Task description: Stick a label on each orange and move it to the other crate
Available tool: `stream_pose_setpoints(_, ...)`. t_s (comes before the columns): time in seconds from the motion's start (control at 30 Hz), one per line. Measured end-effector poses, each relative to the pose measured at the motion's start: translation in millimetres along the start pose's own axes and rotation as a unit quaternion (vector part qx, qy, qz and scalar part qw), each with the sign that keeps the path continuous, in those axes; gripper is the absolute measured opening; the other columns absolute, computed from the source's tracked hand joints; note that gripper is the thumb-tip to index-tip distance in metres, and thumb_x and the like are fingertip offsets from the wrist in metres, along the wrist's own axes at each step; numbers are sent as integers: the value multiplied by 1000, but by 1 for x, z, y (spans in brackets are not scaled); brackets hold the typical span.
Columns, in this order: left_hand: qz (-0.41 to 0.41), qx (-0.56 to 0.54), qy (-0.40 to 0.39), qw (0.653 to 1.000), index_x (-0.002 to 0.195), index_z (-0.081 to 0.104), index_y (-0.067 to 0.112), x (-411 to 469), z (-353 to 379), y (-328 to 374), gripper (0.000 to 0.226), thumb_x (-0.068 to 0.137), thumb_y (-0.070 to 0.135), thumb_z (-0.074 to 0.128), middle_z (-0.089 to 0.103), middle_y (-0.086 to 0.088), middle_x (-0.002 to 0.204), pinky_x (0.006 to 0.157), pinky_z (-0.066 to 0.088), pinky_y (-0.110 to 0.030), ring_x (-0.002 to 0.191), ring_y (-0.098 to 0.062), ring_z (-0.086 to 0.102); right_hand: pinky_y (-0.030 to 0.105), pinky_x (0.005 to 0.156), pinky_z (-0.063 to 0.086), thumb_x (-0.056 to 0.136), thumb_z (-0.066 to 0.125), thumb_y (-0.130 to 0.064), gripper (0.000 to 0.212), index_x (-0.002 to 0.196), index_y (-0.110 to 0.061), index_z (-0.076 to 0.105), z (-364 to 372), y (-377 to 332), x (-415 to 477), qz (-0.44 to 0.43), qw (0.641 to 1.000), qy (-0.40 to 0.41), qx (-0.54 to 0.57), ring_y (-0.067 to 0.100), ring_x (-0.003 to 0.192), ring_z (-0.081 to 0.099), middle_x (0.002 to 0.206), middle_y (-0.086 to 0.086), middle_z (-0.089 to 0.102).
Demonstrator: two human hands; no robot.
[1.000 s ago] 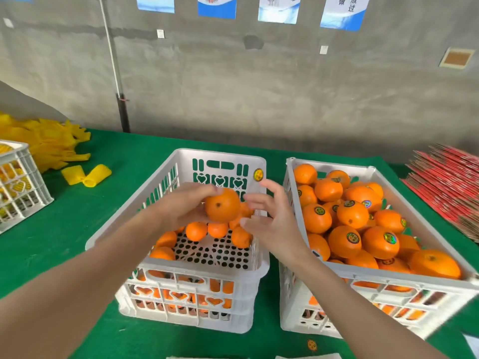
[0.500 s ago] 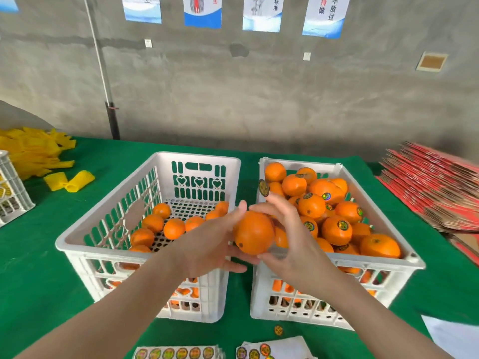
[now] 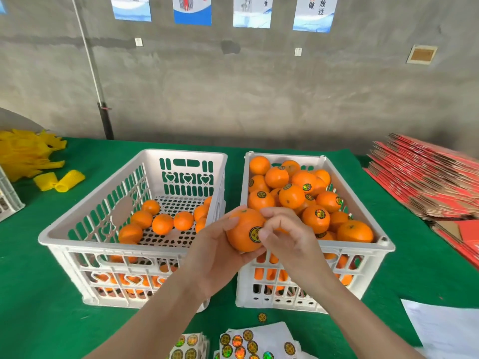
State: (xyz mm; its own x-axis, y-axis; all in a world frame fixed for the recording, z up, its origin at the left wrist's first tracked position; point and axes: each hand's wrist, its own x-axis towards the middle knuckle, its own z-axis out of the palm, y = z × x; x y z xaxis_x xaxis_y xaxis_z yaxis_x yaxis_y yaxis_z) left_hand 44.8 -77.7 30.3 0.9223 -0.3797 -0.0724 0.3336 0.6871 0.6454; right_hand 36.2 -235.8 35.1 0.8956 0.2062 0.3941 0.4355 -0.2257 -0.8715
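My left hand (image 3: 216, 257) cups an orange (image 3: 242, 233) from below, over the gap between the two white crates. A round gold and black label (image 3: 255, 234) sits on the orange's front, and the fingertips of my right hand (image 3: 287, 235) press on it. The left crate (image 3: 77, 230) holds several unlabelled oranges (image 3: 162, 224) on its perforated floor. The right crate (image 3: 363, 200) is heaped with labelled oranges (image 3: 315, 218). Sheets of round labels (image 3: 248, 344) lie on the green table in front of me.
One loose label (image 3: 262, 317) lies on the green cloth near the right crate. Yellow foam nets (image 3: 58, 180) are at the far left beside another white crate's corner (image 3: 7, 200). Flat red cartons (image 3: 425, 182) are stacked at the right. White paper (image 3: 445, 330) lies at the lower right.
The orange came up out of the left crate and across toward the right crate. My right hand closed in on it, and the label is now stuck on its front.
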Motion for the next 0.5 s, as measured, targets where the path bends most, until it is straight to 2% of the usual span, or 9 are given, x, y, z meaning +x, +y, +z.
stream_pose_setpoints(0.1, 2, 4, -4, 1000, 105, 74, 10, 1, 3, -3, 36, 72, 18, 66, 66, -18, 117, 88, 54, -45, 98, -31, 67, 44, 94, 47, 79, 56, -45, 20, 73, -27, 60, 0, 0, -2, -16, 1000, 9, -20, 0, 114, 48, 114, -13, 52)
stream_pose_setpoints(0.2, 6, 4, 3, 1000, 112, 71, 9, 2, 4, -4, 42, 71, 18, 67, 66, -18, 118, 89, 54, -45, 100, -32, 67, 45, 94, 46, 81, 56, -42, 21, 73, -23, 60, 2, 2, -3, -30, 998, 27, -42, 0, 115, 47, 112, -14, 52)
stream_pose_setpoints(0.3, 13, 18, 11, 1000, 120, 63, 10, 2, 4, -6, 55, 65, 18, 69, 67, -18, 116, 90, 52, -46, 98, -32, 68, 27, 89, 44, 87, 63, -29, 19, 73, -16, 61, 3, 6, -2, -75, 989, 52, -115, -5, 113, 46, 111, -18, 50)
stream_pose_setpoints(0.37, 21, 36, 8, 999, 117, 65, 12, 2, 2, -6, 52, 66, 18, 68, 69, -16, 112, 85, 56, -44, 92, -28, 69, 21, 85, 43, 84, 69, -20, 16, 71, -14, 61, 2, 7, -2, -101, 979, 66, -163, -5, 109, 47, 108, -15, 52)
stream_pose_setpoints(0.5, 36, 53, 5, 998, 103, 75, 16, 2, -3, -9, 33, 73, 17, 62, 70, -14, 105, 73, 58, -40, 86, -25, 70, 34, 73, 51, 79, 74, -23, 18, 69, -12, 63, 5, 8, -4, -123, 961, 105, -222, 8, 95, 57, 96, -4, 59)
